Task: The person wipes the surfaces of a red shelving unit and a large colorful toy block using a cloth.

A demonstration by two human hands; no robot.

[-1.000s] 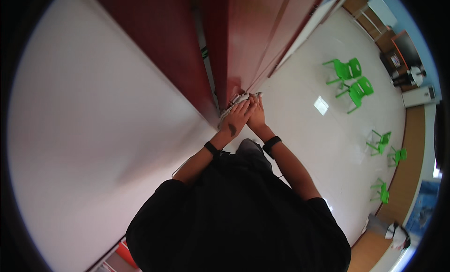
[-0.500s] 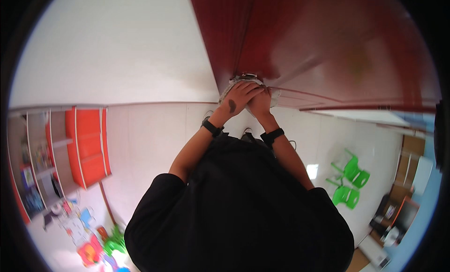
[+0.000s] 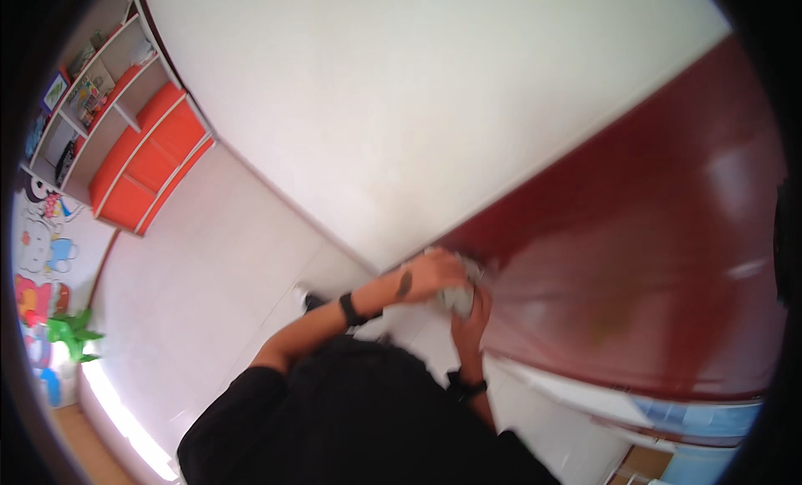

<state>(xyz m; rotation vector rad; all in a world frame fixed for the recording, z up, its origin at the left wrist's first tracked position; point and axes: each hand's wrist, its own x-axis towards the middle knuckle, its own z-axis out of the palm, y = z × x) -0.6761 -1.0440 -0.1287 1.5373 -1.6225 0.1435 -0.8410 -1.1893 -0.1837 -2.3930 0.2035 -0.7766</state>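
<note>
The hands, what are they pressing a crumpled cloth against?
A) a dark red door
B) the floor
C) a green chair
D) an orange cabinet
A: both the left hand and the right hand hold the pale cloth at the edge of the dark red door.

Both forearms rise from the dark-sleeved torso at the lower middle of the frame and meet just right of centre. The left hand [image 3: 430, 274] comes in from the left, its wrist banded in black, its fingers curled and its back facing up. The right hand [image 3: 473, 314] sits just below it, wrist also banded, fingers bent upward. The two hands touch, blurred.
</note>
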